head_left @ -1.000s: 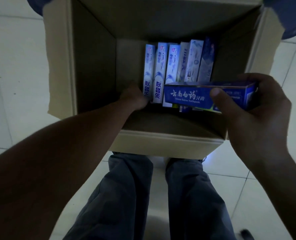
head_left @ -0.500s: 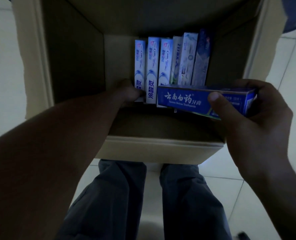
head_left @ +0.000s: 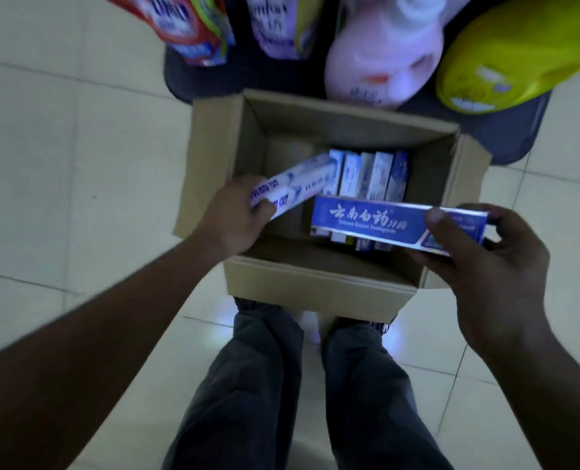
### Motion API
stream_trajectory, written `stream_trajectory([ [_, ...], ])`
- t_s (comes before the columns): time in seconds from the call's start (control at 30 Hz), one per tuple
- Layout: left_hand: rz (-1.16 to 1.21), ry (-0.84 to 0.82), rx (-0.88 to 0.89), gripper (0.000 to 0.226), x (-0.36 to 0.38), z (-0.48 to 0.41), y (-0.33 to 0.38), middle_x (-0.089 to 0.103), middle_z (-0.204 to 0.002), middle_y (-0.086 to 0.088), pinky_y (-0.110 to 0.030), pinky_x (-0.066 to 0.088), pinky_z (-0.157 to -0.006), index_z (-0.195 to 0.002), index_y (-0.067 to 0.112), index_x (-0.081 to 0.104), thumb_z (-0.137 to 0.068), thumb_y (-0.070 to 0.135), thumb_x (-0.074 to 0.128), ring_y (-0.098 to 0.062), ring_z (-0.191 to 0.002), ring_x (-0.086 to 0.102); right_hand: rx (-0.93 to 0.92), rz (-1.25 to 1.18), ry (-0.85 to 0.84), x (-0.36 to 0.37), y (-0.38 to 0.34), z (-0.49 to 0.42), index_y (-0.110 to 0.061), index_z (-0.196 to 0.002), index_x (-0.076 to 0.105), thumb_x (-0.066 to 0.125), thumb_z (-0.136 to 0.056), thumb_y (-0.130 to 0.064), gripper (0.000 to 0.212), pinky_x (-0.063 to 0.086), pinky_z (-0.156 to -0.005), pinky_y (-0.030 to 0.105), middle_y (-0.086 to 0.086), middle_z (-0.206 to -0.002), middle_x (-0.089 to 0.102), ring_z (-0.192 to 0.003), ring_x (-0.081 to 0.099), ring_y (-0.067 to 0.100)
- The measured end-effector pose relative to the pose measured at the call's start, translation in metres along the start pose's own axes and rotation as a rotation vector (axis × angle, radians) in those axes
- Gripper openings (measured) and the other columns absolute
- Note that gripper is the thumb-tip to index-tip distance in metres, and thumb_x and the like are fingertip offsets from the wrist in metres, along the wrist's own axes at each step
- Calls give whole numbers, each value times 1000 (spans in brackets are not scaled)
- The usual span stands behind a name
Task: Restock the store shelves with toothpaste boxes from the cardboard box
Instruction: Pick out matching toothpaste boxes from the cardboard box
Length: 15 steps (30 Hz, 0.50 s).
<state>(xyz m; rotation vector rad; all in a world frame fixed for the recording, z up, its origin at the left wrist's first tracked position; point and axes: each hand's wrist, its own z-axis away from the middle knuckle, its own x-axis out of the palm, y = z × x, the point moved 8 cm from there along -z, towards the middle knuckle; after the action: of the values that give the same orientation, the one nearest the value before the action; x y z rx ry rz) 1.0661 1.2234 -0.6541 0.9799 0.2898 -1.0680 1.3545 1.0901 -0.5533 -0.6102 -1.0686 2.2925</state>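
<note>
Now at the cardboard box (head_left: 315, 290)
A white toothpaste carton (head_left: 302, 184) is gripped by the left hand (head_left: 234, 215), a blue toothpaste carton (head_left: 377, 222) by the right hand (head_left: 485, 266).

Along the top edge four goods stand side by side, all blurred: a red pack (head_left: 180, 25) at the left, then a purple and white pouch (head_left: 282, 25), a pale pink container (head_left: 380, 56) and a yellow pack (head_left: 512, 52). The floor (head_left: 78, 164) has pale square tiles.

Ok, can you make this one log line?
left hand: grips tilted white toothpaste box | right hand: holds blue toothpaste box | cardboard box: more inside
</note>
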Motion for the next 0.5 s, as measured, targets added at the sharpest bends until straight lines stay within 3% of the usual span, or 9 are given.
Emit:
stream_trajectory([
  [0.1, 110, 131, 117, 50, -89, 68, 38, 67, -122, -4, -31, 50, -92, -133, 18, 62, -90, 43, 56, -27, -108, 65, -39, -60, -55, 5, -65, 34, -8, -99, 66, 79, -86, -17, 20, 63, -70, 41, 7, -82, 72, -89, 75, 31],
  [0.17, 162, 212, 133, 46, -150, 109, 61, 65, -110, 21, -32, 55, -79, -130, 36, 52, -90, 57, 59, -14, -95, 67, -56, -115, -108, 10, -117, 60, -9, -99, 65, 70, -91, -6, 10, 62, -70, 45, 1, -83, 71, -88, 74, 28],
  [0.23, 220, 307, 129, 45, -212, 145, 86, 63, -102, 36, -20, 52, -66, -122, 49, 45, -84, 66, 62, 0, -83, 67, -73, -149, -161, 16, -172, 88, -10, -100, 65, 62, -92, 2, 15, 59, -74, 48, -3, -86, 71, -89, 72, 27],
  [0.3, 315, 388, 163, 40, -270, 177, 116, 66, -101, 35, -13, 49, -64, -114, 49, 48, -82, 63, 67, 4, -84, 67, -112, -178, -219, 21, -229, 118, -7, -109, 64, 59, -93, 3, 19, 60, -76, 46, -1, -90, 73, -93, 73, 29],
  [0.4, 498, 449, 269, 26, -345, 216, 172, 72, -99, 17, -13, 50, -72, -109, 33, 63, -87, 42, 74, 1, -84, 68, -196, -235, -290, 25, -312, 166, -2, -120, 61, 67, -87, -9, 34, 63, -72, 37, 10, -99, 75, -95, 74, 29],
  [0.5, 589, 484, 387, 19, -407, 249, 232, 70, -94, 19, -8, 47, -72, -105, 32, 64, -91, 20, 70, 8, -79, 63, -269, -276, -286, 19, -380, 210, 4, -124, 60, 71, -80, -15, 49, 63, -78, 51, 21, -107, 74, -98, 73, 38],
])
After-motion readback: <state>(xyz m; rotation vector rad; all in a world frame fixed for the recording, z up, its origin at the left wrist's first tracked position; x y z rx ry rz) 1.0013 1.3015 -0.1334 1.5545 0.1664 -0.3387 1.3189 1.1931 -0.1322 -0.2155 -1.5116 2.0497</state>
